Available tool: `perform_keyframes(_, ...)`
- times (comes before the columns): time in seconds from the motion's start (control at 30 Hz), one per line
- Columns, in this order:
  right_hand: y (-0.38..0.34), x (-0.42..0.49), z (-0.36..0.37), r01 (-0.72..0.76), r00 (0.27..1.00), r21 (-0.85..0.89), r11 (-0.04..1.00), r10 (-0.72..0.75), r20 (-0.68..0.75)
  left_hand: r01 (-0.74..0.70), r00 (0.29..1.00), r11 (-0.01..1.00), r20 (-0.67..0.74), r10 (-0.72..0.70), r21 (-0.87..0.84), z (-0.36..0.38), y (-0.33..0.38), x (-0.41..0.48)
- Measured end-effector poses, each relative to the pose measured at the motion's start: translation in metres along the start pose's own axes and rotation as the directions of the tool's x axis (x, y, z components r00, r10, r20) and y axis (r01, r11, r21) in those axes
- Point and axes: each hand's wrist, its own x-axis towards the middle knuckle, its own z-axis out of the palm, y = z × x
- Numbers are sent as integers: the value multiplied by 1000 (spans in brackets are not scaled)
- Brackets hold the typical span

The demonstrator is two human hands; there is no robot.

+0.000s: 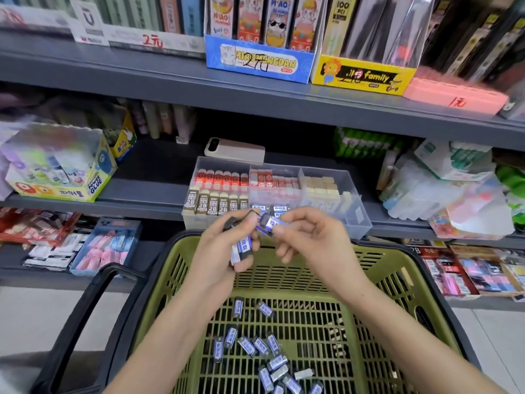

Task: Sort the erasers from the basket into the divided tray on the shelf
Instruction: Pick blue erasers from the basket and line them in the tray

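Both hands hovered over the far rim of the olive-green slatted plastic basket [397, 257], just in front of the clear plastic divided tray [360, 211] on the grey metal shelf [147, 189]. The left hand [221, 251] curled round a small clutch of black erasers in blue-and-white paper sleeves [241, 248], while the right hand [306, 240] pinched a single sleeved eraser [270, 222] between thumb and fingertips. More loose erasers [261, 345] of the same kind lay scattered on the basket floor. The tray's front middle compartment [279, 208] held a few blue-sleeved ones, beside the brown 2B row [216, 204] and in front of the red-sleeved rows [224, 177], so that looked the right slot. Done well, the step would probably mean standing the pinched eraser upright, label forward, snug against its neighbours, then feeding the rest one at a time from the left clutch, without toppling the standing rows or letting any slip behind the tray
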Motion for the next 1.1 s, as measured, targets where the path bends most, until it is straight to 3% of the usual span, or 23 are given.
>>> perform_keyframes(0.07, -3, 20, -7, 12, 998, -44, 999, -15, -66, -70, 997, 996, -23, 69, -60, -2, 7, 6)
perform_keyframes(0.17, -3, 58, -13, -5, 994, -268, 963, -24, -105, -164, 986, 972, -64, 155, -170, -17, 16, 11)
perform_keyframes(0.3, 2, 99, -7, -64, 989, -672, 738, 136, 56, -188, 982, 949, -59, 179, -252, -37, 15, 13)
perform_keyframes(0.5, 12, 122, 6, -77, 920, -833, 549, 361, 152, -182, 983, 955, -48, 175, -236, -40, 11, 16)
perform_keyframes(0.83, 23, 118, 3, -89, 938, -746, 660, 307, 160, -71, 997, 972, -47, 61, -224, -31, -2, 15)
perform_keyframes(0.93, 4, 109, -1, 3, 966, -662, 750, 168, 196, -72, 997, 974, -44, 64, -215, -31, -2, 14)
perform_keyframes(1.03, -18, 85, 2, 114, 970, -469, 876, 4, 242, -61, 997, 978, -50, 53, -199, -31, -1, 15)
perform_keyframes(1.1, -22, 66, 11, 247, 935, -498, 831, -69, 348, -61, 998, 980, -41, 54, -191, -30, -3, 15)
